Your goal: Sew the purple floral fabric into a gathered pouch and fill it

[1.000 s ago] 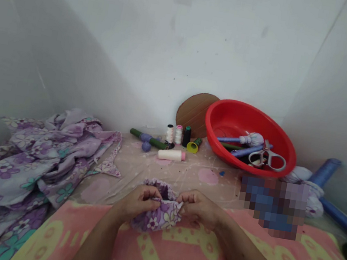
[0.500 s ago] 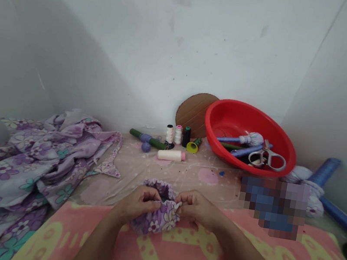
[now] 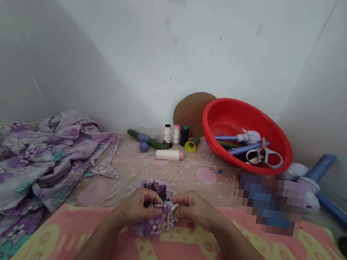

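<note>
Both hands pinch a small bunched piece of purple floral fabric point(image 3: 155, 220) above a pink and yellow blanket point(image 3: 275, 256). Its ruffled, gathered edge point(image 3: 155, 186) stands up behind my fingers. My left hand point(image 3: 137, 206) holds the fabric's left side, and my right hand point(image 3: 192, 207) grips the right side. A short pale thread or tie shows between my fingers. Part of the fabric is hidden under my fingers.
A large pile of purple floral cloth point(image 3: 26, 164) lies to the left. Ahead stand several thread spools point(image 3: 176, 134) and a red basin point(image 3: 245, 135) holding scissors point(image 3: 263, 156). A blurred patch point(image 3: 269, 204) covers an area at right, beside a blue roll point(image 3: 321, 167).
The fabric is bunched more tightly between my hands, which sit closer together. The whole scene has shifted slightly left in view.
</note>
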Demonstrator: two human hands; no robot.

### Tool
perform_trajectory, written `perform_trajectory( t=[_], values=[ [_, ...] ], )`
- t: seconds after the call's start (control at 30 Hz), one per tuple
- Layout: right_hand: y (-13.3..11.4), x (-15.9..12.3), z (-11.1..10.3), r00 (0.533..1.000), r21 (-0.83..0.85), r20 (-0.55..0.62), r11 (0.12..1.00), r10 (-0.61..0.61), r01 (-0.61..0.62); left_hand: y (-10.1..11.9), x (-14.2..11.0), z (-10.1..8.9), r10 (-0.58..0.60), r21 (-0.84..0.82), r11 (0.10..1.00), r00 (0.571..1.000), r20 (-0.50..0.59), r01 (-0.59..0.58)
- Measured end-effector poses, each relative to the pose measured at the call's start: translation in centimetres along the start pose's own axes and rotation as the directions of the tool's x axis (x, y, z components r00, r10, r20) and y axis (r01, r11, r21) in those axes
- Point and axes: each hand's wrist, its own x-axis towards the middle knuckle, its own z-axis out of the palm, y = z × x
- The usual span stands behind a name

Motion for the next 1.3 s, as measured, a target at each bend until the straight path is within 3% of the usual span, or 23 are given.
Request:
perform_trajectory(
  t=[0.4,0.83,1.07,1.3],
  values=[
    [1.4,0.5,-0.8,0.999,0.186,0.046,0.982,0.024,-0.033,0.0,-0.2,-0.2,-0.09,-0.036,0.995,0.996,-0.012,0.09],
    [1.3,0.4,-0.7,0.997,0.352,0.067,0.935,0.024,-0.046,0.6,-0.2,0.0,-0.088,-0.069,0.994,0.996,-0.014,0.087],
    [1.0,0.5,-0.2,0.998,0.342,0.055,0.94,-0.039,0.018,0.5,-0.2,0.2,-0.085,-0.142,0.986,0.996,-0.016,0.082],
    [0.5,0.7,0.4,0.985,0.176,-0.08,0.97,-0.153,0.165,0.6,-0.1,0.5,-0.115,-0.248,0.964,0.992,-0.052,0.098]
  ],
)
